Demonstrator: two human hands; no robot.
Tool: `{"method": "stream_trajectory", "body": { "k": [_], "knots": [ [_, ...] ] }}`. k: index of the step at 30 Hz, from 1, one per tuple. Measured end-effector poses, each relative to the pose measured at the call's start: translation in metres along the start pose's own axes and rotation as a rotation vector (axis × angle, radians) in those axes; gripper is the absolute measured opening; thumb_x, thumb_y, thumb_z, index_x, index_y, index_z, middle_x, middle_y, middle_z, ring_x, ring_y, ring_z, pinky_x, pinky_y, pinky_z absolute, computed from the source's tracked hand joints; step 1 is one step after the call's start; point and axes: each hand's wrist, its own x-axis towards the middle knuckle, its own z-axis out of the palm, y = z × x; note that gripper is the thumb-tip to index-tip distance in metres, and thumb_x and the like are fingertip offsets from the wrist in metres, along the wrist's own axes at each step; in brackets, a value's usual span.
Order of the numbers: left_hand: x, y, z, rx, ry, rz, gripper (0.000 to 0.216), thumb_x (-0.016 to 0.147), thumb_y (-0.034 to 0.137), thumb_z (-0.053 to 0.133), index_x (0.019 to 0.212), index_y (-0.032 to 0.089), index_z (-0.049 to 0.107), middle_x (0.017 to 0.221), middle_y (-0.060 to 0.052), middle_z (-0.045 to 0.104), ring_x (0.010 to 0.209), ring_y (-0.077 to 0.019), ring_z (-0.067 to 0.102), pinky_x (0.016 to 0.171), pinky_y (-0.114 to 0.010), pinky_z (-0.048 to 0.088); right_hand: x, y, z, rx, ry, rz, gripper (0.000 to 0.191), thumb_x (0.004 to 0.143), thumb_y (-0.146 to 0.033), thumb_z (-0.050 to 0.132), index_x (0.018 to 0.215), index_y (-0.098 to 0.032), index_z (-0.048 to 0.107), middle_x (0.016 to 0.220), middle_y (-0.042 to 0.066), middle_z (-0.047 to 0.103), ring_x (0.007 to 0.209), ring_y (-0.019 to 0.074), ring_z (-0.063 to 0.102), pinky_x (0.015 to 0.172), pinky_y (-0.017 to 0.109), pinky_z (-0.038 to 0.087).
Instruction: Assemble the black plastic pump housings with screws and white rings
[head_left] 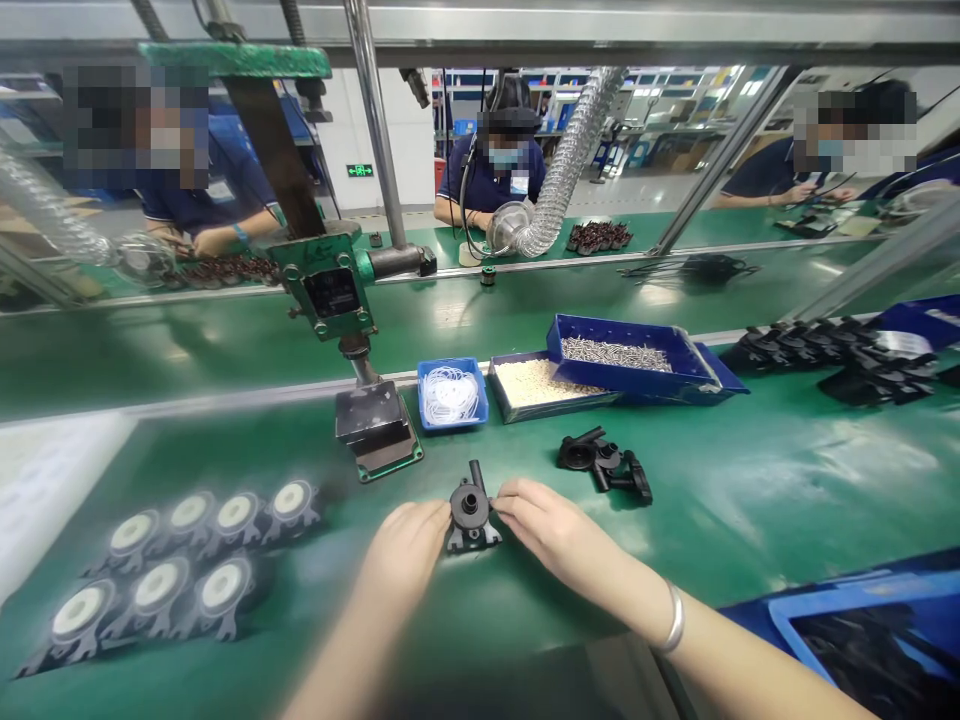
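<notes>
A small black plastic housing (470, 512) with a round opening and an upright tube stands on the green bench between my hands. My left hand (409, 552) is curled around its left side. My right hand (551, 530), with a silver bangle on the wrist, pinches its right side with the fingertips. Both hands hold the part just above or on the mat; I cannot tell which. Two more black housings (604, 462) lie a little to the right and behind it.
Several finished housings with white discs (187, 565) lie in rows at the left. A green hand press (345, 300) stands behind the part. Behind it are blue trays of white rings (451, 393), white pellets (536, 385) and metal pins (622, 352). Other people work across the conveyor.
</notes>
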Motion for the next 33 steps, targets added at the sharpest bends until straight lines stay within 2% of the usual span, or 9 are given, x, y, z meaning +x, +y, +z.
{"method": "stream_trajectory", "body": {
  "k": [5, 12, 16, 18, 19, 21, 24, 28, 33],
  "knots": [
    [-0.003, 0.004, 0.000, 0.077, -0.021, 0.091, 0.027, 0.092, 0.004, 0.050, 0.114, 0.011, 0.063, 0.103, -0.014, 0.075, 0.093, -0.0249, 0.073, 0.083, -0.040, 0.060, -0.015, 0.003, 0.015, -0.185, 0.000, -0.093, 0.038, 0.099, -0.006, 0.037, 0.135, -0.011, 0.048, 0.115, 0.018, 0.060, 0.103, 0.0275, 0.058, 0.085, 0.042, 0.057],
    [-0.002, 0.006, -0.001, 0.018, -0.033, 0.037, 0.027, 0.092, 0.005, 0.049, 0.113, 0.015, 0.064, 0.103, -0.012, 0.075, 0.094, -0.0221, 0.073, 0.085, -0.037, 0.060, -0.012, 0.000, 0.022, -0.113, 0.048, -0.059, 0.031, 0.101, -0.012, 0.038, 0.128, -0.015, 0.053, 0.107, 0.014, 0.064, 0.099, 0.0250, 0.062, 0.084, 0.041, 0.059],
    [0.003, 0.008, -0.009, -0.052, -0.050, -0.097, 0.034, 0.089, 0.015, 0.054, 0.123, 0.016, 0.056, 0.119, -0.015, 0.070, 0.108, -0.0261, 0.068, 0.093, -0.043, 0.058, 0.009, 0.019, -0.025, -0.111, 0.202, -0.028, 0.023, 0.099, -0.018, 0.046, 0.120, -0.017, 0.057, 0.109, 0.012, 0.065, 0.103, 0.0236, 0.062, 0.093, 0.040, 0.054],
    [0.008, 0.011, -0.009, -0.122, -0.112, -0.190, 0.051, 0.086, 0.024, 0.060, 0.135, 0.015, 0.046, 0.131, -0.018, 0.063, 0.119, -0.0297, 0.062, 0.097, -0.047, 0.056, 0.028, 0.050, -0.068, -0.228, 0.409, 0.124, 0.024, 0.098, -0.022, 0.049, 0.120, -0.016, 0.058, 0.112, 0.014, 0.064, 0.107, 0.0256, 0.061, 0.098, 0.042, 0.049],
    [0.011, 0.013, -0.007, -0.162, -0.154, -0.219, 0.061, 0.084, 0.028, 0.063, 0.139, 0.015, 0.041, 0.136, -0.019, 0.058, 0.124, -0.0313, 0.058, 0.099, -0.049, 0.054, 0.039, 0.069, -0.090, -0.287, 0.438, 0.245, 0.027, 0.098, -0.024, 0.048, 0.122, -0.014, 0.057, 0.116, 0.016, 0.063, 0.110, 0.0267, 0.059, 0.101, 0.043, 0.047],
    [0.016, 0.017, 0.002, -0.242, -0.228, -0.255, 0.072, 0.081, 0.031, 0.067, 0.144, 0.016, 0.035, 0.142, -0.020, 0.052, 0.129, -0.0326, 0.054, 0.102, -0.050, 0.052, 0.058, 0.112, -0.132, -0.392, 0.304, 0.556, 0.031, 0.098, -0.024, 0.048, 0.122, -0.009, 0.059, 0.125, 0.020, 0.059, 0.117, 0.0294, 0.056, 0.104, 0.044, 0.043],
    [0.016, 0.020, 0.022, -0.335, -0.252, -0.300, 0.064, 0.083, 0.027, 0.064, 0.142, 0.018, 0.039, 0.143, -0.020, 0.051, 0.130, -0.0314, 0.054, 0.103, -0.048, 0.052, 0.077, 0.165, -0.170, -0.371, 0.135, 0.712, 0.022, 0.091, -0.025, 0.063, 0.101, -0.006, 0.069, 0.106, 0.019, 0.067, 0.100, 0.0281, 0.064, 0.091, 0.040, 0.051],
    [0.007, 0.020, 0.047, -0.415, -0.147, -0.339, 0.052, 0.088, 0.023, 0.057, 0.138, 0.020, 0.045, 0.142, -0.019, 0.052, 0.131, -0.0302, 0.053, 0.105, -0.045, 0.050, 0.083, 0.202, -0.175, -0.274, -0.024, 0.773, 0.023, 0.095, -0.035, 0.062, 0.103, -0.013, 0.065, 0.102, 0.005, 0.066, 0.087, 0.0181, 0.065, 0.078, 0.034, 0.056],
    [0.007, 0.024, 0.056, -0.395, -0.076, -0.394, 0.045, 0.089, 0.020, 0.049, 0.134, 0.020, 0.049, 0.137, -0.020, 0.056, 0.126, -0.0327, 0.057, 0.102, -0.048, 0.051, 0.076, 0.216, -0.164, -0.153, -0.024, 0.796, 0.025, 0.096, -0.035, 0.062, 0.107, -0.013, 0.064, 0.105, 0.005, 0.065, 0.089, 0.0192, 0.065, 0.078, 0.035, 0.057]
  ]
}}
